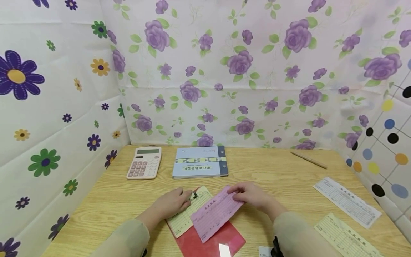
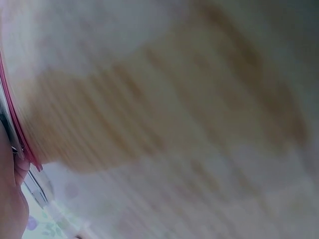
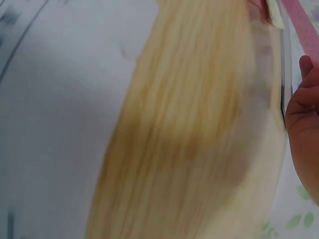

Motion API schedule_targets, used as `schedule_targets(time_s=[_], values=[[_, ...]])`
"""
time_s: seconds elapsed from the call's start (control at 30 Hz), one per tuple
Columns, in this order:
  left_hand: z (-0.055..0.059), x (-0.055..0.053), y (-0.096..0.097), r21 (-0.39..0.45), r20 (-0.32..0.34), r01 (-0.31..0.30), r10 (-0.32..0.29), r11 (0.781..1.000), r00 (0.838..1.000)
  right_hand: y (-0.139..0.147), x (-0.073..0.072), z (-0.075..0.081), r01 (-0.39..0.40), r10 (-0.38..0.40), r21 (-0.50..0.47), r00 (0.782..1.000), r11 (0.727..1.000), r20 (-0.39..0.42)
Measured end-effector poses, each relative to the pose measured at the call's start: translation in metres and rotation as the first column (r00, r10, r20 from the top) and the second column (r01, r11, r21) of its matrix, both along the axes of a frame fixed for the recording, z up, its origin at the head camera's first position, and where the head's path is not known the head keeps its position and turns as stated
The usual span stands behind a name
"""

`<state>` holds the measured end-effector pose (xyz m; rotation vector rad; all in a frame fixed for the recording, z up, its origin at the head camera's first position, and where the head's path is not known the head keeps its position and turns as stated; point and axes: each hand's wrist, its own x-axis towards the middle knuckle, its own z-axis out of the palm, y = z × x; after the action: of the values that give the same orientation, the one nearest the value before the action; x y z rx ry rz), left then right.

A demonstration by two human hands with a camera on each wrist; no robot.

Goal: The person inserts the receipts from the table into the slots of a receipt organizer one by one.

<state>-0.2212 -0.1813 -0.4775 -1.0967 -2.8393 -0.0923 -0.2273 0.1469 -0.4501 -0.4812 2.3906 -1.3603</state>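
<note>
On the table in the head view lies a glossy red clip folder, tilted, with a yellow printed slip on its upper part. My left hand grips the folder's upper left, fingers by the small black clip. In the left wrist view, the folder's red edge runs right beside that hand's fingers. My right hand pinches the upper right end of a pink printed slip between thumb and fingers. The slip slants over the folder and overlaps part of the yellow one.
A pink-and-white calculator and a blue account book stand at the back. To the right lie a pen-like stick, a white slip and another yellow slip. Patterned cloth walls enclose the table.
</note>
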Motion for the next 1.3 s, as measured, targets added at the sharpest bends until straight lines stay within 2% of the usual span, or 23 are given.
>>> schedule_targets(time_s=[0.23, 0.33, 0.43, 0.53, 0.6, 0.7, 0.77, 0.83, 0.97, 1.17, 1.3], values=[[-0.001, -0.001, -0.002, -0.001, 0.007, 0.000, 0.000, 1.000, 1.000, -0.036, 0.003, 0.000, -0.067, 0.076, 0.091, 0.993, 0.994, -0.093], [-0.001, -0.002, -0.002, -0.004, 0.005, 0.004, -0.004, 1.000, 1.000, -0.051, 0.006, -0.002, -0.095, 0.104, 0.092, 0.989, 0.991, -0.102], [0.000, -0.002, -0.001, -0.003, 0.004, 0.008, -0.008, 1.000, 1.000, -0.064, 0.010, -0.004, -0.099, 0.106, 0.083, 0.991, 0.992, -0.083], [0.000, -0.002, 0.000, -0.008, -0.001, 0.012, -0.012, 1.000, 1.000, -0.074, 0.013, -0.009, -0.073, 0.073, 0.013, 0.997, 0.997, -0.012], [-0.001, -0.003, 0.000, -0.017, -0.008, 0.012, -0.012, 1.000, 1.000, -0.079, 0.014, -0.013, -0.055, 0.055, 0.016, 0.998, 0.998, -0.017], [-0.001, -0.004, 0.001, -0.032, -0.018, 0.012, -0.012, 0.999, 1.000, -0.084, 0.014, -0.019, -0.044, 0.051, 0.093, 0.995, 0.995, -0.082], [0.000, -0.004, 0.001, -0.039, -0.021, 0.013, -0.014, 0.999, 1.000, -0.086, 0.014, -0.020, -0.032, 0.068, 0.201, 0.983, 0.979, -0.173], [0.001, -0.003, 0.002, -0.047, -0.018, 0.014, -0.015, 0.999, 1.000, -0.087, 0.015, -0.020, -0.017, 0.075, 0.258, 0.974, 0.966, -0.215], [0.006, -0.003, 0.005, -0.054, 0.020, 0.001, 0.000, 0.999, 1.000, -0.090, 0.017, -0.020, 0.014, 0.063, 0.302, 0.968, 0.953, -0.244], [0.011, -0.002, 0.008, -0.080, 0.135, -0.069, 0.080, 0.994, 0.988, -0.095, 0.019, -0.020, 0.056, 0.039, 0.333, 0.962, 0.941, -0.272], [0.013, -0.002, 0.009, -0.084, 0.158, -0.084, 0.096, 0.993, 0.983, -0.099, 0.021, -0.019, 0.087, 0.014, 0.344, 0.960, 0.935, -0.280]])
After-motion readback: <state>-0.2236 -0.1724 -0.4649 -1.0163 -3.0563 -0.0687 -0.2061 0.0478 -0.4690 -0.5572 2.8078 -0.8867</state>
